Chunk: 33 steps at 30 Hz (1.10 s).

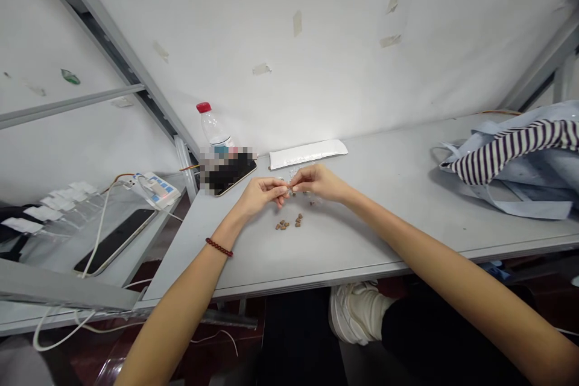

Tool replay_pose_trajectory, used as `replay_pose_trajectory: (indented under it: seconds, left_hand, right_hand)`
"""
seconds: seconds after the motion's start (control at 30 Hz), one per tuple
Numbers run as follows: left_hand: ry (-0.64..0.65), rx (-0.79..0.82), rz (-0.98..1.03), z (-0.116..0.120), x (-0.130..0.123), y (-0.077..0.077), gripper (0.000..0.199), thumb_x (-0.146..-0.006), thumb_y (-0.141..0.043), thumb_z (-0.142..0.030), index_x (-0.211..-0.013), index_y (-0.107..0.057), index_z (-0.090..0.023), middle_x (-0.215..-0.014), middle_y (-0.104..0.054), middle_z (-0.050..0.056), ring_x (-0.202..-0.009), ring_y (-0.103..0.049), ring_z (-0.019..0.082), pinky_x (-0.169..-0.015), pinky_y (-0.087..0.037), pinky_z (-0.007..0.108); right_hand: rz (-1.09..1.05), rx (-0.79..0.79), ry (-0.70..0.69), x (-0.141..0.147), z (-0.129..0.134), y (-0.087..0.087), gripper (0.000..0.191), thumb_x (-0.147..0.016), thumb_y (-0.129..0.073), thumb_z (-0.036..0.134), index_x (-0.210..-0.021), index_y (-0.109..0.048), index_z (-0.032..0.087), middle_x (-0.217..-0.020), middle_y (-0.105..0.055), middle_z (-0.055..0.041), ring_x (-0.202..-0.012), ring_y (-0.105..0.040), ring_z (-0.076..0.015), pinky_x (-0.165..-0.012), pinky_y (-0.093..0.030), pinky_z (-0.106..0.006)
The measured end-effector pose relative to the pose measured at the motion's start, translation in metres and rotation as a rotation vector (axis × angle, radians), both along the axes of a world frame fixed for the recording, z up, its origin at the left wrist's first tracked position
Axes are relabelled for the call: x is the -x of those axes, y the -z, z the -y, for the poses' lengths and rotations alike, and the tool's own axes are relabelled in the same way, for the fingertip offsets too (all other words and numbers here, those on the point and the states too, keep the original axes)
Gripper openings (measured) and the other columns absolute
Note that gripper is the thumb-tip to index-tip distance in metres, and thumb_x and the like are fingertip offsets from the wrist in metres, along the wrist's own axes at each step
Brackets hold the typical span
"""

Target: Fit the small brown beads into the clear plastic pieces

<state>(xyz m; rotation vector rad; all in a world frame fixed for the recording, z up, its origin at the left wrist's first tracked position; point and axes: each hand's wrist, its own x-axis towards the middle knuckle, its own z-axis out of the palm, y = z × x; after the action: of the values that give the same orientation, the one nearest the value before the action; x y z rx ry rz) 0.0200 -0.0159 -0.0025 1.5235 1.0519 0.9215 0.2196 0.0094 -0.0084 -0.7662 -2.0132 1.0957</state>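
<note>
My left hand (266, 192) and my right hand (316, 182) meet fingertip to fingertip above the grey table (348, 241). Both are closed in a pinch; what sits between the fingertips is too small to make out. Several small brown pieces (283, 225) lie in loose groups on the table just below my hands. Clear plastic bits (296, 171) and a few more brown pieces show behind and under my right hand. Just beyond them rests a long white packet (308, 154).
At the left back stand a red-capped bottle (215, 129) and a dark phone (235, 174). A blue cloth bag (525, 163) with a striped strap covers the right end. Another phone (115, 241), a power strip (156, 189) and white cables occupy the left table.
</note>
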Motion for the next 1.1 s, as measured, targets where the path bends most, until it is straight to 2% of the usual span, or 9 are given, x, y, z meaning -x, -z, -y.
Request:
replay_pose_trajectory:
  seconds: [0.07, 0.13, 0.37, 0.6, 0.8, 0.93, 1.1]
  left_hand:
    - [0.047, 0.048, 0.061, 0.003, 0.000, -0.004, 0.036, -0.063, -0.082, -0.040, -0.082, -0.070, -0.011, -0.068, -0.069, 0.006, -0.052, -0.058, 0.011, -0.054, -0.052, 0.028]
    - [0.079, 0.098, 0.102, 0.005, -0.001, -0.007, 0.036, -0.061, -0.084, -0.040, -0.079, -0.070, -0.012, -0.066, -0.069, 0.005, -0.049, -0.057, 0.010, -0.051, -0.051, 0.026]
    - [0.169, 0.131, 0.240, 0.009, -0.002, -0.010, 0.033, -0.064, -0.084, -0.036, -0.074, -0.063, -0.013, -0.065, -0.071, 0.004, -0.047, -0.058, 0.008, -0.046, -0.047, 0.019]
    - [0.238, 0.166, 0.267, 0.014, -0.006, -0.012, 0.034, -0.065, -0.084, -0.034, -0.076, -0.058, -0.015, -0.063, -0.070, 0.003, -0.044, -0.058, 0.009, -0.044, -0.046, 0.019]
    - [0.244, 0.157, 0.247, 0.013, -0.003, -0.012, 0.035, -0.065, -0.084, -0.034, -0.077, -0.056, -0.016, -0.058, -0.068, 0.002, -0.045, -0.059, 0.011, -0.040, -0.045, 0.019]
    - [0.190, 0.140, 0.243, 0.012, -0.002, -0.013, 0.035, -0.066, -0.084, -0.034, -0.081, -0.057, -0.016, -0.059, -0.068, 0.002, -0.047, -0.060, 0.011, -0.043, -0.046, 0.019]
    - [0.039, 0.074, 0.226, 0.013, -0.010, -0.017, 0.038, -0.069, -0.081, -0.038, -0.094, -0.063, -0.014, -0.071, -0.071, 0.004, -0.057, -0.063, 0.011, -0.056, -0.052, 0.023]
  right_hand:
    - [-0.133, 0.195, -0.148, -0.006, -0.002, -0.003, 0.006, -0.074, -0.070, 0.019, -0.079, -0.069, 0.016, -0.079, -0.072, -0.0029, -0.077, -0.065, -0.0149, -0.075, -0.049, -0.031]
    - [-0.208, 0.308, -0.248, -0.009, -0.002, -0.004, 0.009, -0.072, -0.073, 0.019, -0.079, -0.068, 0.016, -0.076, -0.072, -0.0011, -0.075, -0.065, -0.0128, -0.075, -0.049, -0.028]
    - [-0.347, 0.503, -0.419, -0.002, 0.009, -0.007, 0.016, -0.074, -0.072, 0.019, -0.088, -0.067, 0.016, -0.072, -0.071, -0.0011, -0.060, -0.063, -0.0092, -0.059, -0.050, -0.023]
    - [-0.377, 0.601, -0.442, 0.001, 0.011, -0.003, 0.015, -0.070, -0.076, 0.020, -0.080, -0.067, 0.015, -0.067, -0.071, -0.0017, -0.055, -0.066, -0.0114, -0.046, -0.047, -0.018]
    - [-0.370, 0.601, -0.388, 0.006, 0.016, -0.005, 0.015, -0.067, -0.077, 0.021, -0.075, -0.066, 0.015, -0.062, -0.070, -0.0016, -0.054, -0.066, -0.0121, -0.047, -0.048, -0.019]
    - [-0.399, 0.564, -0.369, 0.008, 0.015, -0.006, 0.012, -0.069, -0.075, 0.021, -0.075, -0.067, 0.015, -0.066, -0.071, -0.0018, -0.055, -0.065, -0.0109, -0.051, -0.049, -0.020]
    - [-0.412, 0.491, -0.279, 0.001, 0.007, -0.010, 0.011, -0.071, -0.074, 0.023, -0.077, -0.067, 0.016, -0.068, -0.069, 0.0000, -0.057, -0.061, -0.0083, -0.056, -0.049, -0.021]
